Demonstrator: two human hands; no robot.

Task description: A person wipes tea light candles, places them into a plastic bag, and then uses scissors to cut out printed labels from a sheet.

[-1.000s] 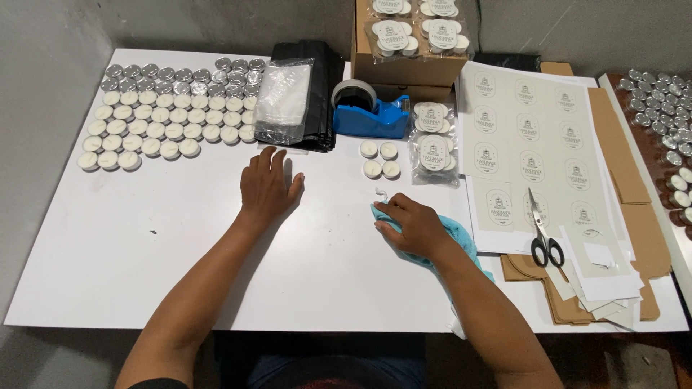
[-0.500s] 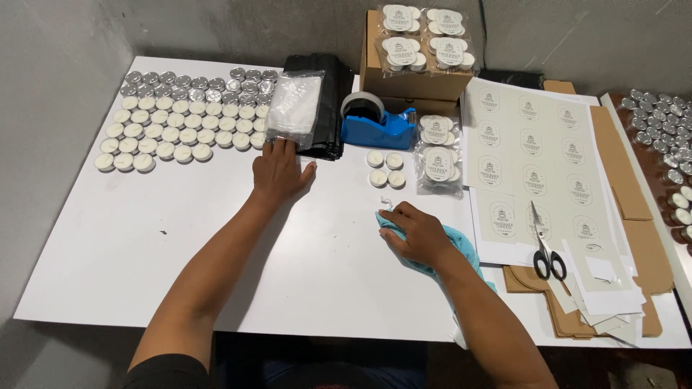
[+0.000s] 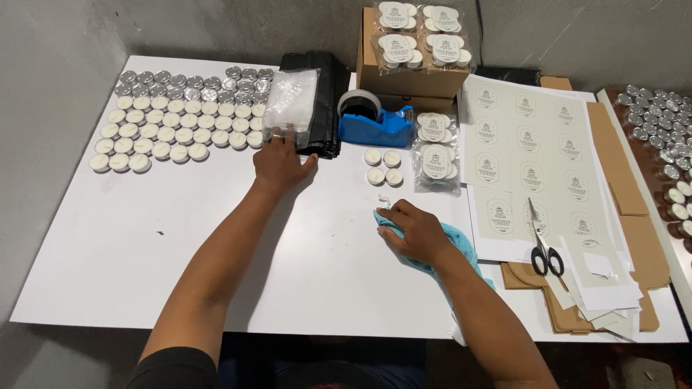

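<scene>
My left hand point(image 3: 280, 162) reaches forward over the white table point(image 3: 130, 252), its fingertips touching the lower edge of a clear plastic bag point(image 3: 290, 101) that lies on a black stack point(image 3: 328, 108). My right hand point(image 3: 417, 232) presses on a light blue cloth point(image 3: 454, 241) near the table's middle. Just ahead of it lie a small white scrap point(image 3: 384, 199) and several loose white tealight candles point(image 3: 383, 166).
Rows of tealights point(image 3: 173, 115) fill the far left. A blue tape dispenser point(image 3: 375, 122), a cardboard box point(image 3: 411, 72) with packed candles, candle packets point(image 3: 435, 151), label sheets point(image 3: 526, 151), scissors point(image 3: 544, 248) and cardboard pieces point(image 3: 620, 173) lie to the right. More tealights point(image 3: 663, 137) sit far right.
My left hand has moved forward from the bare table to the plastic bag's edge. My right hand stays on the blue cloth.
</scene>
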